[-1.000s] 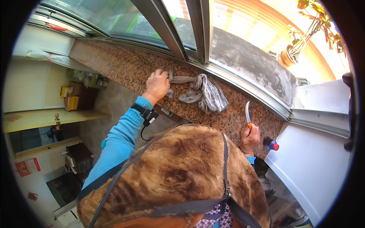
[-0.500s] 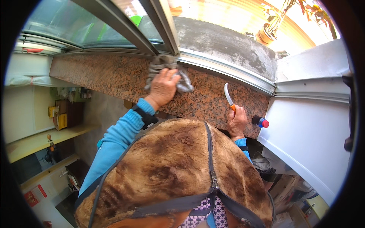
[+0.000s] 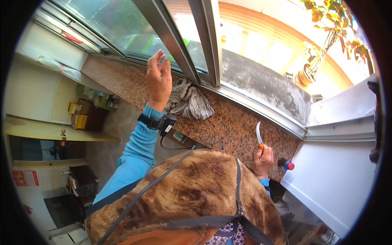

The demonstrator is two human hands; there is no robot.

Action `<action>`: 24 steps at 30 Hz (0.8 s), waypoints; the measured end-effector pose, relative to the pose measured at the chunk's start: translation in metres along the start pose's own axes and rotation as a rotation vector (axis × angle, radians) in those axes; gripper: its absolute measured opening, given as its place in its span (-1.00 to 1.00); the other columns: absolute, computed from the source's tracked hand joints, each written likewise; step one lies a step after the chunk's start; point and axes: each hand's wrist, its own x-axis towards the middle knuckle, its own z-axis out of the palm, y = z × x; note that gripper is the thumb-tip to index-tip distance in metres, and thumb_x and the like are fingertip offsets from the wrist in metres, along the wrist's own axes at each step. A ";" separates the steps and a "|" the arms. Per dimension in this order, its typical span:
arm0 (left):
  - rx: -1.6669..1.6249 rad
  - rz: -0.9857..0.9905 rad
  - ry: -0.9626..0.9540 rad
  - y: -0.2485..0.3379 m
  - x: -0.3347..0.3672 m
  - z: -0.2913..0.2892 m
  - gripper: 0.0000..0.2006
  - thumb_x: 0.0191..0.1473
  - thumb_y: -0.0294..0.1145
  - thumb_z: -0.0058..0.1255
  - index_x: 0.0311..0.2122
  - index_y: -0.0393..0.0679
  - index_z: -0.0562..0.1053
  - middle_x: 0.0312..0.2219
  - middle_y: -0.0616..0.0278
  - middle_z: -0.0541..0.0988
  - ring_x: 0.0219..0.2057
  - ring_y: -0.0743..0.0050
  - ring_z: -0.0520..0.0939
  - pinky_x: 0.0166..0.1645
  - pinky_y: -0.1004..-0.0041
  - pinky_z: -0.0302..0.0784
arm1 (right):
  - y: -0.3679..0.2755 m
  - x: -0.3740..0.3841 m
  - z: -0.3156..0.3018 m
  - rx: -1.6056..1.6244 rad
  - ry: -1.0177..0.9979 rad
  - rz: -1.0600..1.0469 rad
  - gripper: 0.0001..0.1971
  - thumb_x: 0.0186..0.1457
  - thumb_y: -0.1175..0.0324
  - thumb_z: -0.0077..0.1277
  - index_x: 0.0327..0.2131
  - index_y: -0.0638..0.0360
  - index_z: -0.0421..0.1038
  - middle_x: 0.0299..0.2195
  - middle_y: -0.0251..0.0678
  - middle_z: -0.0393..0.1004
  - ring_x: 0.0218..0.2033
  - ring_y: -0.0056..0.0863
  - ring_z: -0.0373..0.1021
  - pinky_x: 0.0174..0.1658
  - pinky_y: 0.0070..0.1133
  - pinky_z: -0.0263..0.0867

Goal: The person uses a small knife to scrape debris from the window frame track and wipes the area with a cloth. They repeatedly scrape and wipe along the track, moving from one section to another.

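Note:
My left hand (image 3: pixel 159 83) is raised beside the sliding window frame (image 3: pixel 175 38). Its fingers are loosely bent and partly apart, with nothing seen in them. A crumpled grey striped cloth (image 3: pixel 192 102) lies on the speckled reddish granite sill (image 3: pixel 232 118) just right of that hand, against the window track. Farther right, my right hand (image 3: pixel 263 162) is closed round the orange handle of a small knife with a curved blade (image 3: pixel 258 132), which points toward the window. Next to this hand lies a small dark bottle with a red cap (image 3: pixel 286 164).
Beyond the open window are a grey concrete ledge (image 3: pixel 261 79) and a potted plant (image 3: pixel 305 75). A white panel (image 3: pixel 322 179) bounds the sill at right. A thin black cable (image 3: pixel 163 169) runs from my left wrist across my brown furry garment (image 3: pixel 183 192).
My left hand has let go of the cloth and lifted toward the window. The cloth stays crumpled on the sill. The view has shifted; my right hand keeps its hold on the knife.

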 end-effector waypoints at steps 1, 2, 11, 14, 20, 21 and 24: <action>-0.014 0.020 0.021 0.000 0.009 0.004 -0.67 0.38 -0.34 0.08 0.15 -0.27 0.46 0.08 0.05 0.50 0.04 0.24 0.63 0.07 0.32 0.64 | -0.001 0.001 0.001 0.008 -0.017 0.008 -0.78 0.16 0.47 0.06 -0.09 0.14 0.49 -0.29 -0.13 0.47 -0.21 -0.01 0.46 -0.14 -0.19 0.41; -0.043 -0.026 0.034 0.000 0.016 0.010 -0.68 0.39 -0.33 0.08 0.13 -0.28 0.46 0.06 0.05 0.50 0.02 0.26 0.62 0.06 0.33 0.64 | -0.002 0.001 -0.001 0.009 -0.024 0.016 -0.78 0.16 0.48 0.06 -0.09 0.15 0.49 -0.29 -0.13 0.47 -0.21 -0.01 0.46 -0.14 -0.19 0.41; -0.122 -0.036 -0.044 0.058 -0.007 0.038 -0.71 0.36 -0.38 -0.01 0.12 -0.26 0.48 -0.03 0.10 0.46 -0.04 0.37 0.60 -0.01 0.38 0.69 | -0.008 -0.001 -0.010 -0.016 -0.096 0.029 -0.75 0.15 0.47 0.10 -0.08 0.11 0.48 -0.26 -0.16 0.46 -0.19 -0.07 0.46 -0.11 -0.22 0.41; -0.307 0.012 -0.182 0.090 -0.029 0.053 -0.65 0.33 -0.43 0.02 0.18 -0.24 0.47 -0.03 0.07 0.51 0.01 0.28 0.63 0.00 0.41 0.72 | -0.009 0.000 -0.010 -0.009 -0.124 -0.045 -0.75 0.14 0.47 0.12 -0.08 0.11 0.48 -0.26 -0.17 0.47 -0.19 -0.07 0.46 -0.10 -0.23 0.41; -0.116 0.299 -0.141 0.094 -0.028 0.039 -0.55 0.34 -0.36 0.01 0.25 -0.34 0.37 0.13 -0.12 0.51 0.20 -0.12 0.55 0.26 0.05 0.54 | -0.006 -0.001 -0.016 0.006 -0.175 -0.058 -0.76 0.15 0.45 0.14 -0.08 0.11 0.47 -0.24 -0.19 0.47 -0.17 -0.09 0.47 -0.10 -0.24 0.42; -0.094 0.121 -0.065 0.084 -0.020 0.026 -0.50 0.33 -0.34 0.02 0.29 -0.34 0.32 0.18 -0.15 0.46 0.25 -0.15 0.50 0.31 0.03 0.50 | -0.006 -0.001 -0.017 0.005 -0.178 -0.068 -0.76 0.15 0.45 0.14 -0.08 0.11 0.47 -0.24 -0.19 0.47 -0.17 -0.09 0.48 -0.10 -0.24 0.42; 0.112 0.018 0.213 0.041 0.028 -0.008 -0.26 0.39 -0.04 0.00 0.43 -0.36 0.07 0.32 -0.27 0.21 0.41 -0.22 0.23 0.41 -0.03 0.34 | -0.004 -0.003 -0.019 -0.002 -0.195 -0.061 -0.76 0.16 0.44 0.14 -0.08 0.11 0.48 -0.25 -0.18 0.47 -0.18 -0.08 0.48 -0.12 -0.24 0.43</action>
